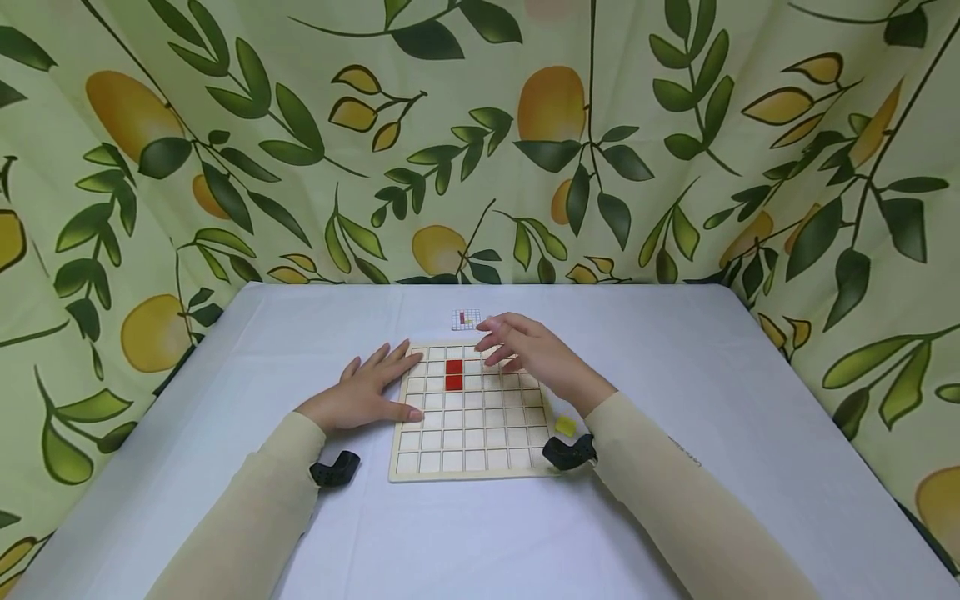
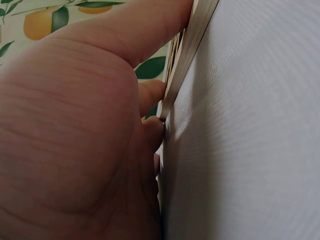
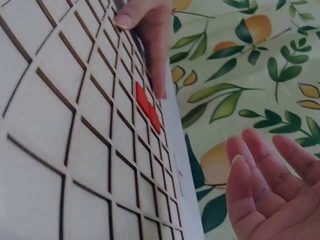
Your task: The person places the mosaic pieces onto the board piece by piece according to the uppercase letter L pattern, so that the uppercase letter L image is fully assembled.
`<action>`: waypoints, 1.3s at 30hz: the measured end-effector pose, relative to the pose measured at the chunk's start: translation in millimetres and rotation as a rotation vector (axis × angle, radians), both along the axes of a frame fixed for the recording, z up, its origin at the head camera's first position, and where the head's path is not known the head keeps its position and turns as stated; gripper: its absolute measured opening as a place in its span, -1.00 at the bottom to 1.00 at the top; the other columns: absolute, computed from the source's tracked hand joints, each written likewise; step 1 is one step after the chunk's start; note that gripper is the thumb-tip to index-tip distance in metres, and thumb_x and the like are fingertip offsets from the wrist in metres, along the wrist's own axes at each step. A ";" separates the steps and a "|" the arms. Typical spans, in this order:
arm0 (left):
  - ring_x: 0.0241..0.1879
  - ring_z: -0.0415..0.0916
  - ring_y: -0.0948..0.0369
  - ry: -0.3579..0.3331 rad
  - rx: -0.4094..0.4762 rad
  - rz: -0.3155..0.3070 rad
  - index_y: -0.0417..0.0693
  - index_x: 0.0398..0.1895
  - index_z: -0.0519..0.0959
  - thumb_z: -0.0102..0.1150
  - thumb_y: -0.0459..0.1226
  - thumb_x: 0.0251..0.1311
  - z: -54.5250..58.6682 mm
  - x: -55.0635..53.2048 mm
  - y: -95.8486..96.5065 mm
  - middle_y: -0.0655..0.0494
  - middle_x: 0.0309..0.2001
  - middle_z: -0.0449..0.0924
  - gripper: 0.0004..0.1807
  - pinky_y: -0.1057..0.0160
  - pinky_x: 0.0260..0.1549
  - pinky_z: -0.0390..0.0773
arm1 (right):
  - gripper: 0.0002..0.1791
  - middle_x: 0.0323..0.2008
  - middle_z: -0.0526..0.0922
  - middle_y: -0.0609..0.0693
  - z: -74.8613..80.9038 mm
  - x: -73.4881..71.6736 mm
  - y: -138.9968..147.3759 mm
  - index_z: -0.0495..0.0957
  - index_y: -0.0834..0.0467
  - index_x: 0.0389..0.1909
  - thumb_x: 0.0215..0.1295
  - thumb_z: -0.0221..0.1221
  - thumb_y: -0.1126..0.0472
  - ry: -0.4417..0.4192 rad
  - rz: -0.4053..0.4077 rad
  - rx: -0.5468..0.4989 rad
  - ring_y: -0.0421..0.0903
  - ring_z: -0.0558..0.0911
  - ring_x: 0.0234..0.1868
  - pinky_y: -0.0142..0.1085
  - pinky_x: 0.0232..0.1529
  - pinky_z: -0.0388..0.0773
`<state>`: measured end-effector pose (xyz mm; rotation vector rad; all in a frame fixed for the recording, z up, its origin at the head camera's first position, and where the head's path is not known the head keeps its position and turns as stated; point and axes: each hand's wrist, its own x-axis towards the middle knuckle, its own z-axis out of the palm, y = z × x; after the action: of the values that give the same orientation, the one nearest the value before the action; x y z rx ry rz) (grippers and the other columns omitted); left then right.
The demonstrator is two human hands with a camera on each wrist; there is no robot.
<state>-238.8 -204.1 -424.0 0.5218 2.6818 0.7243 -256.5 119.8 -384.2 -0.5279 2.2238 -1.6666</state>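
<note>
Centrally, grid board (image 1: 453,438), left hand (image 1: 366,395) splayed on its edge, right hand (image 1: 538,347) (relaxed) above.

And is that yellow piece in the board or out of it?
Out: the yellow piece lies on the white tablecloth beyond the right edge of the wooden grid board.

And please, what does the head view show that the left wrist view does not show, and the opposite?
Only the head view: the right hand, two red squares, a yellow piece and a small card beyond the board.

Only the left wrist view: the palm side of the left hand, from close up.

Both: the left hand touching the board, the white cloth and the patterned curtain.
</note>
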 end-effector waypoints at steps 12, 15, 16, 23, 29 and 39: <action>0.73 -0.49 -0.06 0.012 -0.004 -0.001 0.23 0.81 0.10 0.43 0.44 0.12 -1.7 -0.7 -0.3 0.11 0.79 -0.24 0.27 -0.31 0.54 -0.55 | -0.04 0.26 0.66 0.27 10.0 0.9 60.8 0.41 0.26 0.52 0.68 -0.33 -0.48 -0.006 -0.060 -0.156 0.24 0.63 0.24 0.02 0.25 0.57; 0.73 -0.49 -0.04 0.012 -0.002 -0.001 0.24 0.81 0.10 0.44 0.43 0.11 -1.2 -0.2 -0.3 0.12 0.79 -0.25 0.27 -0.30 0.54 -0.55 | -0.02 0.29 0.63 0.28 5.5 -0.5 75.7 0.38 0.27 0.54 0.66 -0.34 -0.50 -0.006 -0.081 -0.145 0.25 0.61 0.26 0.09 0.30 0.51; 0.73 -0.49 -0.04 0.012 -0.001 -0.001 0.24 0.81 0.10 0.44 0.43 0.11 -1.2 -0.2 -0.3 0.12 0.79 -0.24 0.27 -0.30 0.54 -0.55 | -0.01 0.29 0.63 0.28 4.3 -0.9 80.0 0.37 0.26 0.54 0.65 -0.34 -0.51 -0.006 -0.093 -0.136 0.24 0.60 0.27 0.10 0.31 0.49; 0.73 -0.49 -0.04 0.009 -0.012 0.007 0.24 0.81 0.09 0.43 0.43 0.12 -1.9 -0.2 0.4 0.12 0.79 -0.25 0.26 -0.30 0.54 -0.55 | 0.02 0.32 0.59 0.30 -7.8 -7.8 100.0 0.34 0.27 0.57 0.63 -0.31 -0.54 -0.016 -0.189 -0.114 0.27 0.56 0.31 0.11 0.33 0.45; 0.73 -0.47 -0.09 0.015 0.002 0.006 0.19 0.80 0.11 0.46 0.40 0.13 -2.3 -0.5 1.1 0.06 0.79 -0.22 0.26 -0.33 0.53 -0.54 | 0.02 0.32 0.59 0.27 -23.3 -14.8 109.1 0.33 0.26 0.59 0.63 -0.27 -0.53 -0.051 -0.248 0.004 0.26 0.57 0.32 0.09 0.37 0.46; 0.72 -0.44 -0.14 0.020 0.017 0.007 0.14 0.79 0.14 0.48 0.38 0.13 -1.8 -0.4 0.2 0.01 0.79 -0.20 0.25 -0.36 0.53 -0.53 | -0.29 0.30 0.62 0.10 -42.6 -16.2 115.3 0.49 0.09 0.50 0.49 0.38 -0.16 -0.026 -0.225 0.270 0.13 0.52 0.31 0.06 0.32 0.42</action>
<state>-239.3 -203.9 -425.8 0.5273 2.6997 0.7479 -272.7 235.1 -426.9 -0.1928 2.5122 -1.4246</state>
